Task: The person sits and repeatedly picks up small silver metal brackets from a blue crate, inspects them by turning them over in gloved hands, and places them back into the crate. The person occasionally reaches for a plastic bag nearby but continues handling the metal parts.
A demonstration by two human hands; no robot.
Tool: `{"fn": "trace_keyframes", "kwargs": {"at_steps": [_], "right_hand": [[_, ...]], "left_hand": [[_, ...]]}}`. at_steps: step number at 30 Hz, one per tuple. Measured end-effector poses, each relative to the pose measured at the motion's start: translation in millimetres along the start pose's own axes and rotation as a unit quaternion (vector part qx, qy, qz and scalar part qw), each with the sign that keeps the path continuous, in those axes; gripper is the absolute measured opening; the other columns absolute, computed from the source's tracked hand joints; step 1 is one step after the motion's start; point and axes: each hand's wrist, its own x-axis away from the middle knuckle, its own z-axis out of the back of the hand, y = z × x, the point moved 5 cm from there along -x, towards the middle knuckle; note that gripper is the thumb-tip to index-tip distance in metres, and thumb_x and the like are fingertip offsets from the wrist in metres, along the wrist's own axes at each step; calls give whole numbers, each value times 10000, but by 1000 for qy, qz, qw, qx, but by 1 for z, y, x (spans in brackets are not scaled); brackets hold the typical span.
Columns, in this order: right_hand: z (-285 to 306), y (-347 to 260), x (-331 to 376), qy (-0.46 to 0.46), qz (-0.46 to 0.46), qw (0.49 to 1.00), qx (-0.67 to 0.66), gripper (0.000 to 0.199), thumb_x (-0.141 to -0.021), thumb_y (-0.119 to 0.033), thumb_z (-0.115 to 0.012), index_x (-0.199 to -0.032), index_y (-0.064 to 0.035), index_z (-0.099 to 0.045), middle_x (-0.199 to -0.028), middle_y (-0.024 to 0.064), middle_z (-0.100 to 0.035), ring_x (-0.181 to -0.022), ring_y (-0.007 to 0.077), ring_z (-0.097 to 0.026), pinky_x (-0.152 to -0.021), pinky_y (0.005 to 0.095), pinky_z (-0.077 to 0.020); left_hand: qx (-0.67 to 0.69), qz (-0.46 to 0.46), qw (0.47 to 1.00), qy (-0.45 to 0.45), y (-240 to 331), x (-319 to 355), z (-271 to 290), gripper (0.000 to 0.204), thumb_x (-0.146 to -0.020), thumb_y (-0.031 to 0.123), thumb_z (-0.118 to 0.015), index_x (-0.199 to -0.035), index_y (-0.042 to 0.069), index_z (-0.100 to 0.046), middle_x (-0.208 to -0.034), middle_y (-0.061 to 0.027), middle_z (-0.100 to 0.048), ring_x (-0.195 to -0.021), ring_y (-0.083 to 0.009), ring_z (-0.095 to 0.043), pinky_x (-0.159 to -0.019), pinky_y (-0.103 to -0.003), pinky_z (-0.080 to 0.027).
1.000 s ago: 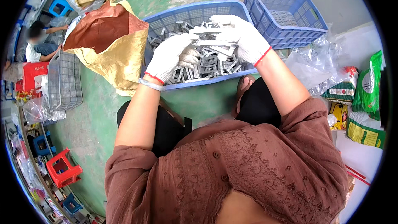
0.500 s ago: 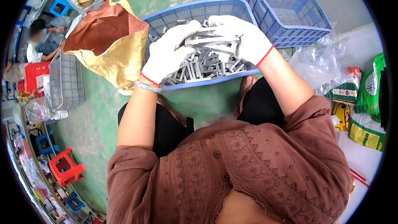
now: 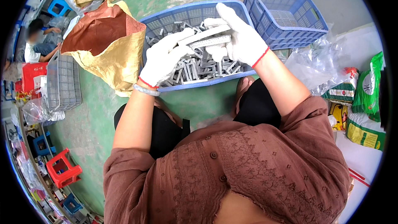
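Here, left hand [image 3: 162, 60] and right hand [image 3: 240, 37], both white-gloved, clamped together on grey metal strips [image 3: 206, 38] held above blue basket [image 3: 166, 18] of grey metal parts [image 3: 199, 68]. Brown paper sack [image 3: 103, 41] left of basket; second blue basket [image 3: 286, 14] right of it.

White knit cloth gloves, red-trimmed cuffs, covering left hand [image 3: 163, 60] and right hand [image 3: 240, 39], gripping dull grey metal strips [image 3: 207, 37]; matt metal brackets [image 3: 199, 66] filling blue lattice plastic crate [image 3: 166, 20]; woven sack [image 3: 103, 41] showing rough tan outside, brown lining; clear glossy plastic bags [image 3: 315, 64] crinkling beside it; painted green floor [image 3: 83, 128] looking worn
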Motion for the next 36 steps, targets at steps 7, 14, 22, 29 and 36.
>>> {"fn": "trace_keyframes", "kwargs": {"at_steps": [7, 14, 22, 29, 36], "right_hand": [[-2, -1, -3, -98, 47, 989, 103, 362, -938, -192, -658, -1229, 12, -590, -1015, 129, -677, -828, 208, -696, -663, 354, -613], [6, -9, 2, -21, 101, 988, 118, 588, -852, 9, -642, -1406, 27, -443, -1160, 172, -629, -943, 282, -686, -665, 380, -619], [13, -20, 10, -24, 119, 985, 124, 523, -844, 66, -628, -1339, 30, -466, -1005, 172, -628, -841, 279, -683, -689, 403, -606], [7, -21, 7, -35, 138, 979, 143, 638, -793, 84, -648, -1397, -8, -465, -1162, 170, -591, -955, 293, -678, -710, 387, -625], [-3, -7, 8, -64, 131, 974, 175, 657, -802, 47, -671, -1422, -17, -462, -1339, 126, -537, -1163, 224, -590, -900, 380, -585]], "left_hand": [[68, 58, 996, 8, -7, 3, 0, 363, -960, 104, -600, -1293, -41, -580, -1115, -105, -683, -959, -170, -676, -782, -282, -574], [239, -3, 966, 94, -7, -2, 16, 246, -960, 201, -578, -1096, 8, -645, -1174, -145, -660, -1171, -314, -589, -1000, -568, -461], [477, 11, 860, 183, 14, 7, 28, 201, -827, 159, -606, -724, -6, -555, -1019, -241, -645, -1054, -427, -618, -963, -565, -477], [273, 134, 942, 145, -15, 5, 4, 489, -930, 269, -620, -1348, 56, -482, -915, -178, -661, -545, -245, -622, -516, -332, -551], [173, 90, 980, -35, 3, 1, -21, 334, -976, 165, -576, -1257, -11, -623, -1137, -105, -673, -1004, -173, -650, -863, -302, -538]]}}
